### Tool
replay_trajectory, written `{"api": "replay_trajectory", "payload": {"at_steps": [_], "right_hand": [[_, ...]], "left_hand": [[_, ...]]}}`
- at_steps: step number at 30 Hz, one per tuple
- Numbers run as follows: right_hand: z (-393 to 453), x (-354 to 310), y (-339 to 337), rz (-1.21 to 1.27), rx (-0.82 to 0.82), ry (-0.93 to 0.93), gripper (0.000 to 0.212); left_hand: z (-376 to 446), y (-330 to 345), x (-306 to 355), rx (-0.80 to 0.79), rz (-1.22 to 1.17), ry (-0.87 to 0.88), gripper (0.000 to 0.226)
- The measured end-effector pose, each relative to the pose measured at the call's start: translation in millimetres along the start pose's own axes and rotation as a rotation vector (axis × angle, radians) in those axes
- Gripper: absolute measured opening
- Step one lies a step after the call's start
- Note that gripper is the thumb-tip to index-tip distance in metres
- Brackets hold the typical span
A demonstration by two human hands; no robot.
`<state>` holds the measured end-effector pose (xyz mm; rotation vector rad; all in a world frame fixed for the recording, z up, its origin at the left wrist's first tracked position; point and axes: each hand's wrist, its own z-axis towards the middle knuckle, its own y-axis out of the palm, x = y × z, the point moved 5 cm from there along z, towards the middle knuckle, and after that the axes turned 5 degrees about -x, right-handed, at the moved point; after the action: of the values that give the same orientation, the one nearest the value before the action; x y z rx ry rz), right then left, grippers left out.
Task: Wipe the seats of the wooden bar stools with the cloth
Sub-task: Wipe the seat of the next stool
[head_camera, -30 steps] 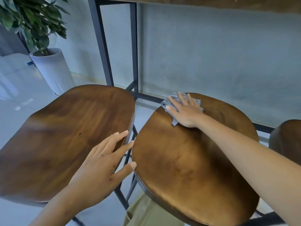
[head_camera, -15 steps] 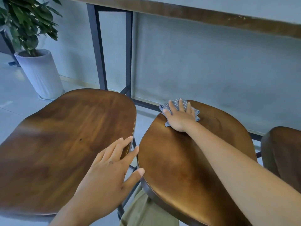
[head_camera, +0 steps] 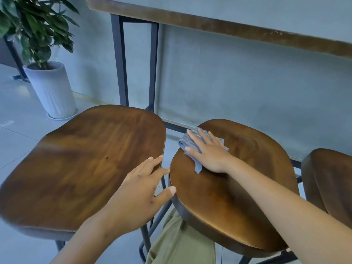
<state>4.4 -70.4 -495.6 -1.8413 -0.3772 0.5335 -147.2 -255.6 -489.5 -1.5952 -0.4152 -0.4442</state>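
Note:
Three dark wooden bar stool seats stand in a row: a wide left seat (head_camera: pixel 76 164), a middle seat (head_camera: pixel 228 202) and, cut off at the right edge, a third seat (head_camera: pixel 329 180). A grey-blue cloth (head_camera: pixel 187 141) lies on the far left part of the middle seat. My right hand (head_camera: pixel 208 152) presses flat on the cloth, fingers spread. My left hand (head_camera: pixel 141 191) hovers with fingers apart over the gap between the left and middle seats, holding nothing; its fingertips reach the left seat's right edge.
A high counter with a wooden edge (head_camera: pixel 219 25) on black metal legs (head_camera: pixel 120 60) runs along the grey wall behind the stools. A potted plant in a white cylinder pot (head_camera: pixel 51 90) stands at the back left on the tiled floor. My olive trouser leg (head_camera: pixel 181 242) shows below.
My right hand with the cloth has slid slightly back toward me along the middle seat's left side. My left hand stays near the gap. The view has tilted up a little.

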Motion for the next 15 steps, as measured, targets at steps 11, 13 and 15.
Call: {"api": "replay_trajectory", "payload": {"at_steps": [11, 13, 15], "right_hand": [[0.3, -21.0, 6.8, 0.056, 0.059, 0.306, 0.067], [-14.3, -31.8, 15.7, 0.022, 0.043, 0.243, 0.066], [-31.3, -45.5, 25.3, -0.006, 0.003, 0.172, 0.065]], "left_hand": [[-28.4, -10.1, -18.3, 0.099, 0.002, -0.097, 0.056], [-27.5, -9.7, -19.2, 0.106, -0.009, -0.095, 0.053], [-26.4, -9.9, -20.5, 0.118, -0.018, -0.102, 0.052]]}}
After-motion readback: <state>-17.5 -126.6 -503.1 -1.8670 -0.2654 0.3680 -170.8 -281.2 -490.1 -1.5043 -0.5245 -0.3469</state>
